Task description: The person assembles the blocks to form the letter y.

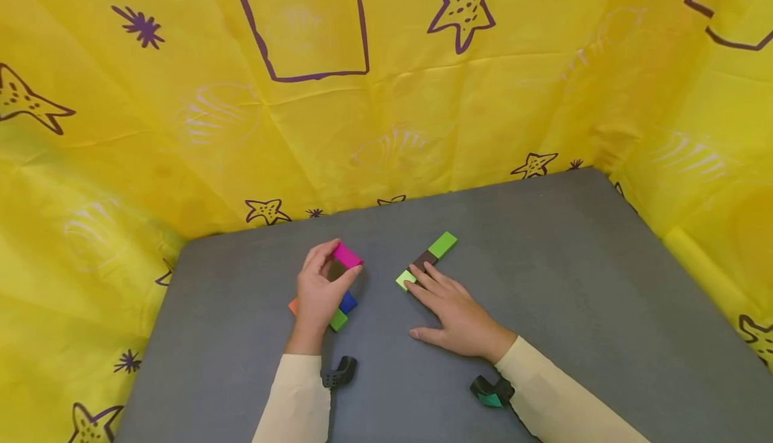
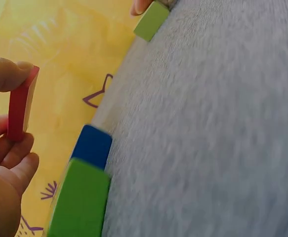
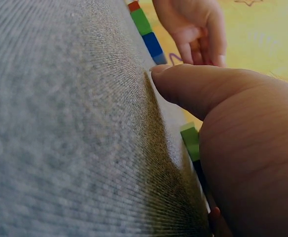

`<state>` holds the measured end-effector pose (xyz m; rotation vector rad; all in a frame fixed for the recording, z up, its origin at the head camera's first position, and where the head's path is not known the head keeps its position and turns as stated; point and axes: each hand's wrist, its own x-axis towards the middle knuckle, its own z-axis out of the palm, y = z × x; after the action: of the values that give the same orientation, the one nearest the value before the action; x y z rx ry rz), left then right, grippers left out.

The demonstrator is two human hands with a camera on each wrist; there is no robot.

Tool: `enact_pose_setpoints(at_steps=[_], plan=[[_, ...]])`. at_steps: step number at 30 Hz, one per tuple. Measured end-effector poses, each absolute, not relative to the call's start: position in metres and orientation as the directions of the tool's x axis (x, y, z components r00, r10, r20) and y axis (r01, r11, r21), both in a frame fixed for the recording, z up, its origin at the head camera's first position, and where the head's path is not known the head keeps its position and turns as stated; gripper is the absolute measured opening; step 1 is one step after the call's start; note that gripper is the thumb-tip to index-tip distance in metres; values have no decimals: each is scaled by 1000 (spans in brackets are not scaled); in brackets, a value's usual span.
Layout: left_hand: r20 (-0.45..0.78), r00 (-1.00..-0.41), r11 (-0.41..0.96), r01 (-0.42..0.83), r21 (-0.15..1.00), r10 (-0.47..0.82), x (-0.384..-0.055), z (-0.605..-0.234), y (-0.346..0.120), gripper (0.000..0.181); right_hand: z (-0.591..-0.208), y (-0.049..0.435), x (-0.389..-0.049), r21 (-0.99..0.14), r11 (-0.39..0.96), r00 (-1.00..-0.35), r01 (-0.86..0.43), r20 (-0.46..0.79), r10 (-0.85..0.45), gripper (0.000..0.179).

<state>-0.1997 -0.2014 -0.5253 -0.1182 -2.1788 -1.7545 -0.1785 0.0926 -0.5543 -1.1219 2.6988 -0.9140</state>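
Observation:
A flat pink block [image 1: 347,255] is pinched between the thumb and fingers of my left hand [image 1: 319,292], raised over the grey table; it looks red in the left wrist view. Partly under that hand lie an orange block [image 1: 293,306], a blue block [image 1: 347,302] and a green block [image 1: 339,320]. My right hand [image 1: 461,315] has its fingers extended, fingertips resting on a row of blocks. In that row a light green block [image 1: 405,280] is nearest me, a dark brown block [image 1: 425,262] is in the middle and a green block [image 1: 443,245] is at the far end.
The grey table [image 1: 574,262] reaches back to a yellow cloth [image 1: 410,107] printed with stars and shells, which also hangs at both sides. A black wrist device [image 1: 341,372] is on the left sleeve, another black device [image 1: 492,390] on the right one.

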Motion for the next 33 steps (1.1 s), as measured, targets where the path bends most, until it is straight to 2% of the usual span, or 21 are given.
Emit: enact_pose_setpoints(at_steps=[11, 24, 33], plan=[[275, -957, 287, 237, 928, -97, -206, -531, -184, 68, -553, 92, -178, -548, 559, -730, -622, 146, -668, 87], [294, -954, 287, 266, 920, -59, -218, -539, -161, 68, -554, 92, -179, -545, 564, -734, -620, 148, -663, 86], [254, -965, 396, 207, 894, -70, -223, -538, -151, 69, -555, 92, -180, -546, 564, -734, -620, 149, -663, 86]])
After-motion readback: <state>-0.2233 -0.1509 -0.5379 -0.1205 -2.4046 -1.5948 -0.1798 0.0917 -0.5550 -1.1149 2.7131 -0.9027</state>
